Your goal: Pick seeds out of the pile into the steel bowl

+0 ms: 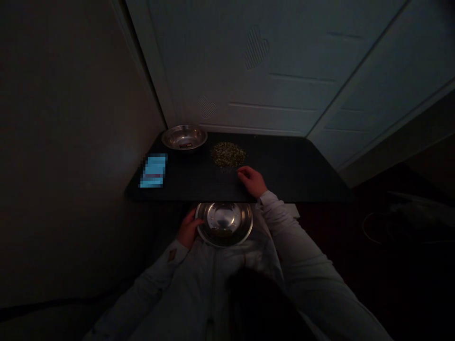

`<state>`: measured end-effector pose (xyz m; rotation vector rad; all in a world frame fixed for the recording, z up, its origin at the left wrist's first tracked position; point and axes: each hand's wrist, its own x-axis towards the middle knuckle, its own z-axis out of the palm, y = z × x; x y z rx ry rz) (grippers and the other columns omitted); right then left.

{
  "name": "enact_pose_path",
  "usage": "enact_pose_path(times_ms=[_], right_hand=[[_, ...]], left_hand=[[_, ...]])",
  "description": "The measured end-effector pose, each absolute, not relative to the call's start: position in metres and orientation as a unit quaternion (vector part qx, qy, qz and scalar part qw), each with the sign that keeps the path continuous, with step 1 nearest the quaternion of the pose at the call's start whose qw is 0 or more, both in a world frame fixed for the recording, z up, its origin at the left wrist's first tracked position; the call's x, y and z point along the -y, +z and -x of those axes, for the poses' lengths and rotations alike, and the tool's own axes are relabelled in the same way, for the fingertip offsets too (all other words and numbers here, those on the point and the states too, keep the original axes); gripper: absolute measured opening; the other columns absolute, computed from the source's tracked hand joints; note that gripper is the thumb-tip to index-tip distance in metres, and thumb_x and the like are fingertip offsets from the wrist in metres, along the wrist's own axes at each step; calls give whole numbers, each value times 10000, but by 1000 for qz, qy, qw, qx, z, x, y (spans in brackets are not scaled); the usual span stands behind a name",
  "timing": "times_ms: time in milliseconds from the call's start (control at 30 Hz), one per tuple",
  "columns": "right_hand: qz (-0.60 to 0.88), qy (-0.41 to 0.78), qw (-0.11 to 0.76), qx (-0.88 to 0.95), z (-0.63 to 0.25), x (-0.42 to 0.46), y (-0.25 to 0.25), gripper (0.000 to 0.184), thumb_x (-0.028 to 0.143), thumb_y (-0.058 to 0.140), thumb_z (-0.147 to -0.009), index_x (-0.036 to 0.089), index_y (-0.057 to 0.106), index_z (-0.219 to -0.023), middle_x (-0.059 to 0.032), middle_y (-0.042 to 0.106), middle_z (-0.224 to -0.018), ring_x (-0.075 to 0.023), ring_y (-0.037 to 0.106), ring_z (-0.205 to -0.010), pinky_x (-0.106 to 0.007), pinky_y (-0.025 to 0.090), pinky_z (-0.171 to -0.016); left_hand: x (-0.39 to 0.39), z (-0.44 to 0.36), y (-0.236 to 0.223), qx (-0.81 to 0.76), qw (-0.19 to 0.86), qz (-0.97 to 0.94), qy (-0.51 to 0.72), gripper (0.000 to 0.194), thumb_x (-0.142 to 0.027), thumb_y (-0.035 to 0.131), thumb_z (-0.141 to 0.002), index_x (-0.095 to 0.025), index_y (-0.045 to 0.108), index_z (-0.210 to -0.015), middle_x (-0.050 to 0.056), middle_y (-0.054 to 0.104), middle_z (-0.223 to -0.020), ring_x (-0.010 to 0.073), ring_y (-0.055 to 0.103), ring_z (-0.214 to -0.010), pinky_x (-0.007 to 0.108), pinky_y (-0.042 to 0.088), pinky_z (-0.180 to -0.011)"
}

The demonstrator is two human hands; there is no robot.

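Observation:
My left hand (189, 229) grips the left rim of a shiny metal bowl (245, 232) at my lap, just below the table's front edge. A little dark, grainy matter shows at the bottom of this bowl. On the dark table lies a pile of small yellow-green grains or seeds (228, 154). My right hand (251, 181) rests low over the tabletop, just to the near right of the pile. Its fingers are bent and drawn together; whatever may be between them is too small to see.
A second metal bowl (185, 137) with a label inside stands at the back left of the dark table (295, 170). In front of it lies a lit, blurred phone (153, 170). A white panelled door or cupboard front (284, 57) rises behind the table, a wall on the left.

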<state>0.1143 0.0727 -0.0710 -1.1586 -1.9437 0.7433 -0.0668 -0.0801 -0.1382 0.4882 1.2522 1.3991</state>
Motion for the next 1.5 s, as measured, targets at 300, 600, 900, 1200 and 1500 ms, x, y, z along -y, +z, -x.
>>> enact_pose_path(times_ms=[300, 600, 900, 1200, 1500], right_hand=[[447, 295, 359, 765, -112, -70, -71, 208, 301, 439, -710, 181, 556, -831, 0, 555, -706, -111, 496, -637, -240, 391, -614], [439, 312, 363, 761, -114, -72, -74, 214, 313, 449, -701, 184, 557, -834, 3, 562, -717, -111, 503, -650, -243, 392, -626], [432, 329, 365, 757, -114, -71, -74, 212, 322, 452, -696, 184, 551, -823, 0, 564, -733, -116, 510, -670, -256, 394, -654], [440, 324, 378, 747, -114, -72, -75, 209, 319, 453, -692, 184, 552, -819, 1, 557, -709, -115, 498, -644, -249, 390, -618], [457, 330, 412, 716, -116, -72, -73, 186, 305, 450, -680, 183, 550, -778, 10, 549, -676, -111, 483, -621, -236, 381, -596]], left_hand=[[80, 66, -137, -528, 565, -217, 595, 411, -124, 587, -501, -166, 583, -909, -11, 647, -704, 185, 588, -704, 280, 412, -631], [81, 68, -142, -530, 567, -216, 593, 403, -120, 582, -513, -184, 589, -910, -11, 654, -737, 175, 588, -692, 276, 413, -622], [80, 68, -141, -527, 566, -217, 596, 408, -113, 580, -505, -187, 588, -906, -18, 654, -748, 163, 586, -687, 259, 410, -613], [81, 67, -139, -527, 563, -219, 598, 412, -113, 581, -501, -170, 591, -908, 3, 655, -784, 179, 584, -722, 261, 413, -611], [80, 67, -138, -528, 564, -212, 599, 405, -118, 583, -485, -177, 600, -885, -11, 655, -725, 172, 589, -690, 270, 418, -625]])
